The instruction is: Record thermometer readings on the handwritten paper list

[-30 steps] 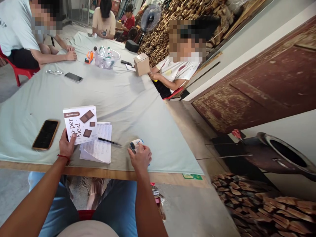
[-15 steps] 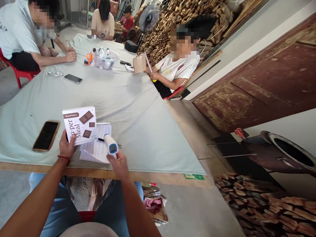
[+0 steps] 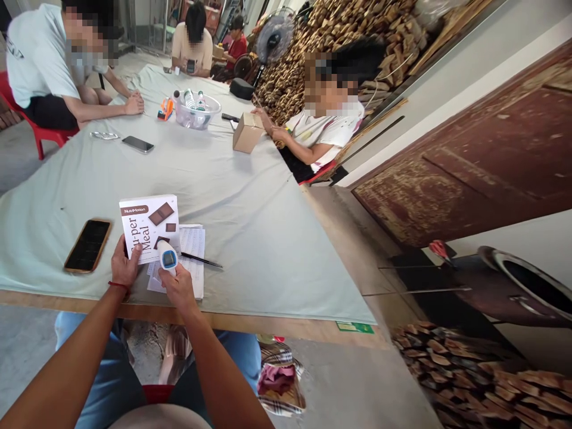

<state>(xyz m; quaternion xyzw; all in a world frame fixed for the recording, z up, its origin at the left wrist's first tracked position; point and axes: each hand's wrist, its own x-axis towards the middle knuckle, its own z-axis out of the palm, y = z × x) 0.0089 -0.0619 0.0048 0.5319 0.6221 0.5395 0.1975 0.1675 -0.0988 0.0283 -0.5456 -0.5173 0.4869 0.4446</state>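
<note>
My left hand (image 3: 126, 262) grips the lower left corner of a white box (image 3: 140, 223) printed "NutriMotion" with brown squares, its thumb on the front. The box is held upright above the table. In my right hand (image 3: 179, 287) is a white infrared thermometer (image 3: 168, 257) with a blue-rimmed screen facing me. Its head overlaps the box's lower right part; whether they touch I cannot tell. Beneath both lie written paper sheets (image 3: 194, 250), partly covered, with a black pen (image 3: 202, 260) across them. A phone in a brown case (image 3: 88, 245) lies left of my left hand.
The cloth-covered table (image 3: 277, 256) stretches ahead. On it are a second phone (image 3: 138, 144), a clear basin of bottles (image 3: 198, 113) and an orange tape dispenser (image 3: 165, 109). A person at the right handles a cardboard box (image 3: 248, 134). Other people sit at the left and far end.
My right hand has moved left with the thermometer, from beside the white box to in front of it. The person at the right has turned and lowered the cardboard box.
</note>
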